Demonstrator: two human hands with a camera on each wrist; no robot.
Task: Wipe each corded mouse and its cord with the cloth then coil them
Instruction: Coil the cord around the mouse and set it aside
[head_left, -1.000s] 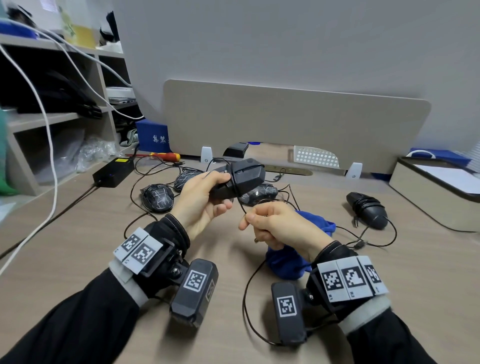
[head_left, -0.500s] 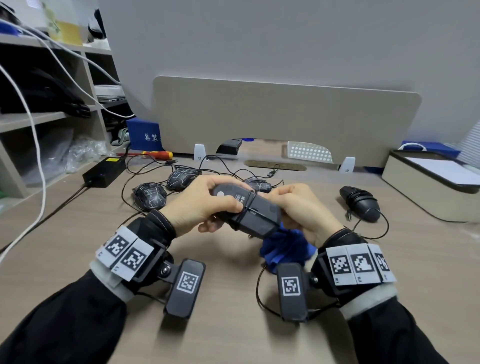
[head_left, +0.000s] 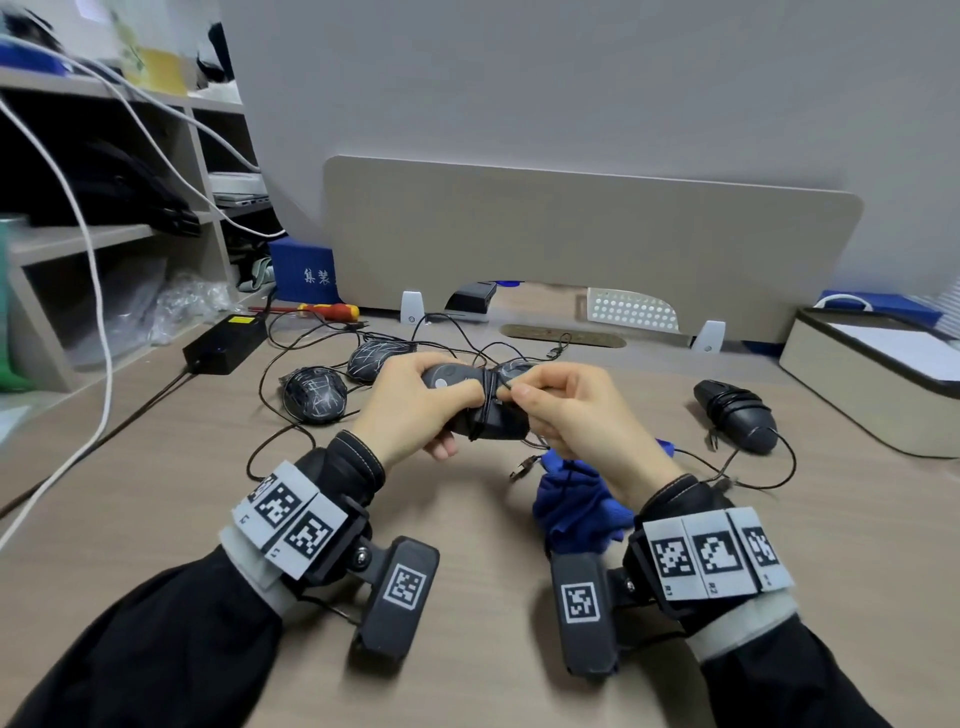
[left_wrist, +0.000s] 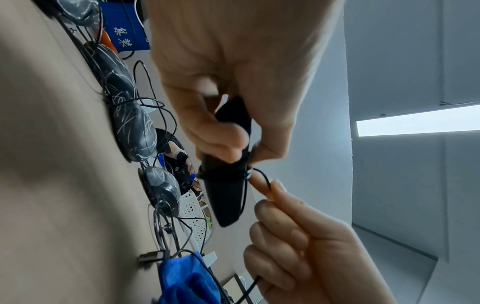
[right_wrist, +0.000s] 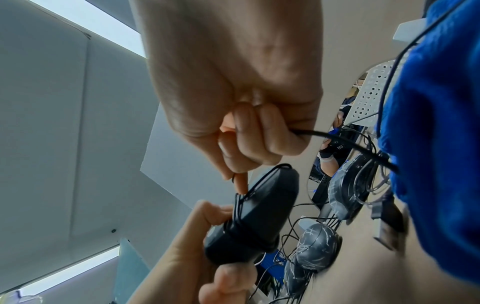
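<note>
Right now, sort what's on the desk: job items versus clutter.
Job:
- held mouse, gripped by left hand
- its cord, pinched by right hand
- blue cloth
- wrapped mouse
- scribbled mice

Clutter:
- power adapter
- screwdriver
- blue box

Both forearms come in from the lower corners of the head view, black sleeves, marker bands and a camera block on each wrist. Left hand (head_left: 410, 410) sits centre frame, back of hand up, fingers (left_wrist: 221, 133) curled round the mouse (head_left: 483, 410), thumb lying over its top. Right hand (head_left: 576, 415) is just to the right of it, loosely fisted, thumb and index finger pinching the cord (left_wrist: 262, 176) right at the mouse body. Other right fingers (right_wrist: 275, 135) are curled, with the cord running out from under them. Both hands are raised off the bench.
</note>
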